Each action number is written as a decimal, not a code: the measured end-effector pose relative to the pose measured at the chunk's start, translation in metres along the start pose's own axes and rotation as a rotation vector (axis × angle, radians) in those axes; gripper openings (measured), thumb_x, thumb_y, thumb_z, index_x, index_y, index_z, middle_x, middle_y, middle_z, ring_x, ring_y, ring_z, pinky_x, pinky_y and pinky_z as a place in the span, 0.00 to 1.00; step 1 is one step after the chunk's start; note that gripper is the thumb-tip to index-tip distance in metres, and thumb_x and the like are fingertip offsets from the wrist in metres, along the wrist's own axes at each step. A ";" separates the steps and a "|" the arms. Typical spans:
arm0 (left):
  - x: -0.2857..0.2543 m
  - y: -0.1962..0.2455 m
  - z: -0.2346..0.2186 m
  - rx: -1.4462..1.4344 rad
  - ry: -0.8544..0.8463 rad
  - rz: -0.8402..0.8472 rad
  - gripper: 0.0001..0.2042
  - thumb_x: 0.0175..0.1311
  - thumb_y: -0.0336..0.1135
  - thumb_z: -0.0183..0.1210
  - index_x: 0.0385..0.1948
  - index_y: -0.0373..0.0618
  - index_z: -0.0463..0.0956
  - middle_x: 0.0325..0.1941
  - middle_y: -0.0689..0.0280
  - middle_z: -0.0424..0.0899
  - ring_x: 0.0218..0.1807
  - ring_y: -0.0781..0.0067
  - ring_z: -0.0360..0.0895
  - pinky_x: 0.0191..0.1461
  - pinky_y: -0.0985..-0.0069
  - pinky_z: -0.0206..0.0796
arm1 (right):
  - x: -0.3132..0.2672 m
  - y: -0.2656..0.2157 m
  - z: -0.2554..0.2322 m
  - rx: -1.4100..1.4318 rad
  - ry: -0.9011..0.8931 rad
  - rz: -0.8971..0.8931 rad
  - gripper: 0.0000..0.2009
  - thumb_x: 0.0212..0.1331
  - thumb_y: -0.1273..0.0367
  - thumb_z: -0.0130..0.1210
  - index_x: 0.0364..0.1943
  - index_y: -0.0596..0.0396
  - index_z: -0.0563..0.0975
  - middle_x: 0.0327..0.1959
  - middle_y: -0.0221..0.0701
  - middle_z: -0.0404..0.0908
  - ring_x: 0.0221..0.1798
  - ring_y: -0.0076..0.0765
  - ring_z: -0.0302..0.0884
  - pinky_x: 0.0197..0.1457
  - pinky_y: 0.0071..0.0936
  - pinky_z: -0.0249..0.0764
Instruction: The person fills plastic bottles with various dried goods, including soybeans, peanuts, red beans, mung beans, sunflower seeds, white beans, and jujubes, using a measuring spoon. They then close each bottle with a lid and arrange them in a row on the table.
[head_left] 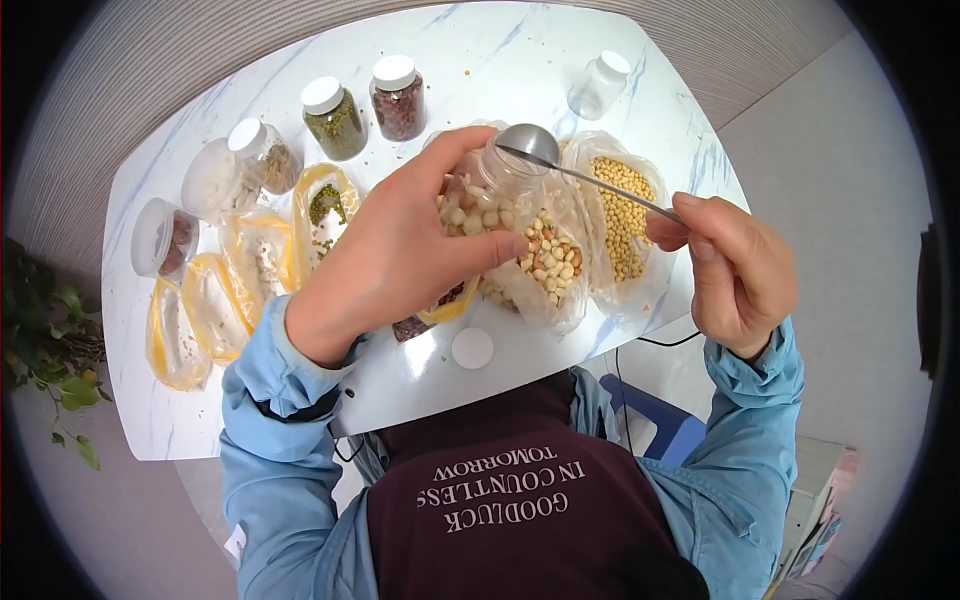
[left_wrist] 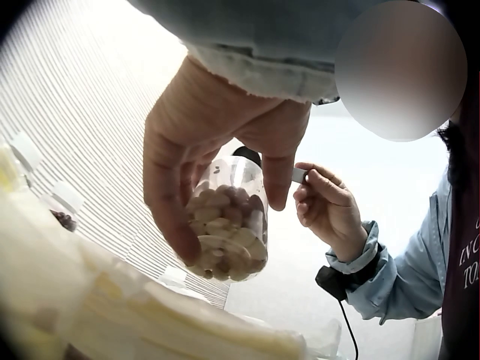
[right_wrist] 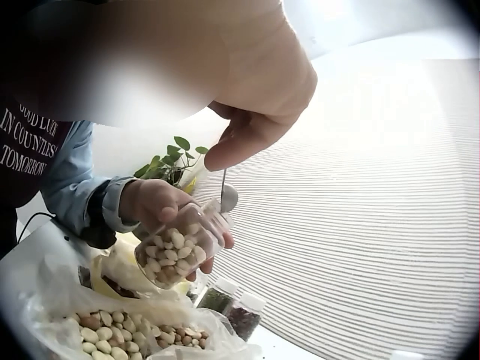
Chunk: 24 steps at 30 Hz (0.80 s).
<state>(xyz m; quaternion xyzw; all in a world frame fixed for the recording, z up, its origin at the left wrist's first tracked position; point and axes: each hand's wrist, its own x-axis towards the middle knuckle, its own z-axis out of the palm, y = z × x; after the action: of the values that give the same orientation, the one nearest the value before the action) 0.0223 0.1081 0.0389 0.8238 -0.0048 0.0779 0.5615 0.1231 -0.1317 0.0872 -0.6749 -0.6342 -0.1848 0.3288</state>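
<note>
My left hand (head_left: 400, 235) grips a clear jar (right_wrist: 176, 251) partly filled with pale nuts or beans, thumb on one side and fingers on the other. The jar is tilted, with its uncapped mouth toward my right hand. My right hand (head_left: 742, 270) pinches the thin handle of a metal spoon (head_left: 528, 145) between thumb and fingers. The spoon's rounded bowl is right at the jar mouth, its back facing up in the head view; what lies inside the bowl is hidden. Below the jar sits an open plastic bag (head_left: 552, 265) of pale and brown nuts.
An open bag of yellow beans (head_left: 622, 215) lies to the right. A white lid (head_left: 472, 348) rests near the table's front edge. Capped jars of green beans (head_left: 336, 128) and dark red pieces (head_left: 398, 100) stand behind, a clear jar (head_left: 599, 86) farther right. Yellow-edged bags (head_left: 215, 310) spread leftward.
</note>
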 end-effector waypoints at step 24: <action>0.001 -0.002 -0.004 -0.047 0.064 0.052 0.34 0.48 0.36 0.70 0.58 0.39 0.64 0.43 0.57 0.79 0.41 0.68 0.78 0.45 0.74 0.71 | -0.038 0.044 0.038 -0.289 -0.441 0.154 0.17 0.47 0.78 0.56 0.46 0.59 0.77 0.25 0.37 0.79 0.25 0.39 0.78 0.29 0.29 0.74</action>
<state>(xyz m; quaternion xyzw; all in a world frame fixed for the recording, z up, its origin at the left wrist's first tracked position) 0.0234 0.1125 0.0390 0.8072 -0.0103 0.1185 0.5782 0.1550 -0.1331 0.0259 -0.7849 -0.6045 -0.0962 0.0962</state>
